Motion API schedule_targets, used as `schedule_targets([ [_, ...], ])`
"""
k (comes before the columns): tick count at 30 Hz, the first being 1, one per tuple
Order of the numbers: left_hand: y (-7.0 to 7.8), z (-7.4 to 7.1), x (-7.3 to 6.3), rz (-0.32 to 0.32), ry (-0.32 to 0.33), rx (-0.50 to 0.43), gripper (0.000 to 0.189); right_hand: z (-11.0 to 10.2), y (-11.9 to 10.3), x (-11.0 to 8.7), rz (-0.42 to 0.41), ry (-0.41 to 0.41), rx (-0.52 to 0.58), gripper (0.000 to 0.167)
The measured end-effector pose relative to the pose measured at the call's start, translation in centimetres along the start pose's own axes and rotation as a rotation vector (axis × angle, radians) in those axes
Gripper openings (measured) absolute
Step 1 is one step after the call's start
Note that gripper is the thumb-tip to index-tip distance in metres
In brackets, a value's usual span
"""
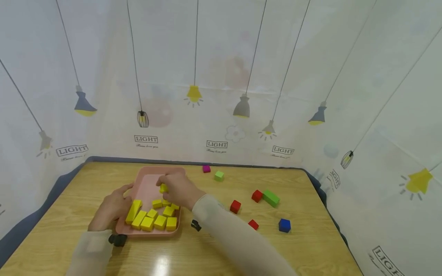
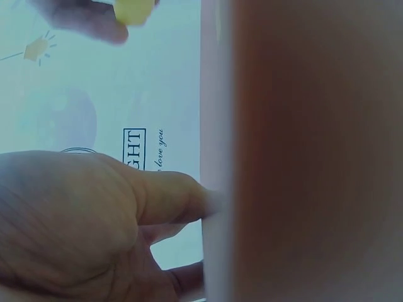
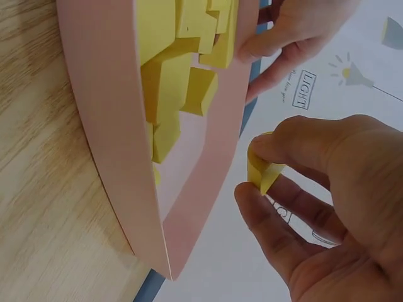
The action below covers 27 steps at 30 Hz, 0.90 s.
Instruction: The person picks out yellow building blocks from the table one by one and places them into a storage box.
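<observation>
A pink tray (image 1: 146,188) lies on the left part of the table, with several yellow blocks (image 1: 147,224) grouped in its near half. My left hand (image 1: 112,207) holds the tray's left rim; in the right wrist view its thumb is at the rim and its other fingers are outside. Above the tray, my right hand (image 1: 181,189) pinches one yellow block (image 3: 267,173) between thumb and fingers. That block shows a curved side in the right wrist view. The tray wall (image 2: 217,126) fills much of the left wrist view, hiding the left fingertips.
Right of the tray lie red cubes (image 1: 235,206), a long green block (image 1: 271,198) and a blue cube (image 1: 284,225). Farther back are a magenta cube (image 1: 206,169) and a light green cube (image 1: 219,176). A lamp-patterned curtain (image 1: 214,126) surrounds the wooden table (image 1: 304,253).
</observation>
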<state>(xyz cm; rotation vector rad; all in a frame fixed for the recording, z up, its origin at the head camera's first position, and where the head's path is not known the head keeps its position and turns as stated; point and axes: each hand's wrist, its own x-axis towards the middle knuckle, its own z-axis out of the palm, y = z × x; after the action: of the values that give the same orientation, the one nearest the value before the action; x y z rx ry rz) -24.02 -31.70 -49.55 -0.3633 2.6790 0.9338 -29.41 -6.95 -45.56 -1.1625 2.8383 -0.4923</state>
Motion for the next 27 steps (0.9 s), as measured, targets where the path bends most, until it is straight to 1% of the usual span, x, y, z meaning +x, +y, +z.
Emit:
schedule_targets([
  [4,-0.2,0.0,0.2,0.002,-0.005,-0.012,0.065,0.6,-0.8,0.7,-0.010,-0.047,-0.008,0.045],
  [8,-0.5,0.1,0.3,0.033,0.002,-0.030,0.065,1.0,-1.7,1.2,-0.021,-0.103,0.019,0.048],
  [11,-0.5,0.0,-0.1,0.060,0.004,-0.035,0.064,1.2,-2.4,1.6,-0.050,-0.149,-0.016,0.054],
  [14,-0.4,-0.2,-0.3,0.076,0.002,-0.051,0.064,1.3,-3.0,2.1,-0.088,-0.185,-0.066,0.056],
  [16,-0.5,-0.2,-0.2,0.082,0.002,-0.056,0.064,1.4,-3.3,2.3,-0.103,-0.208,-0.078,0.055],
  [20,-0.8,-0.2,0.2,0.073,-0.002,-0.068,0.065,1.9,-3.6,2.7,-0.133,-0.233,-0.113,0.043],
  [23,-0.9,-0.2,0.5,0.066,-0.010,-0.075,0.066,2.2,-3.7,2.9,-0.154,-0.239,-0.147,0.037],
  [27,-0.7,-0.3,0.6,0.075,-0.006,-0.060,0.066,2.5,-3.7,3.1,-0.157,-0.249,-0.140,0.037],
])
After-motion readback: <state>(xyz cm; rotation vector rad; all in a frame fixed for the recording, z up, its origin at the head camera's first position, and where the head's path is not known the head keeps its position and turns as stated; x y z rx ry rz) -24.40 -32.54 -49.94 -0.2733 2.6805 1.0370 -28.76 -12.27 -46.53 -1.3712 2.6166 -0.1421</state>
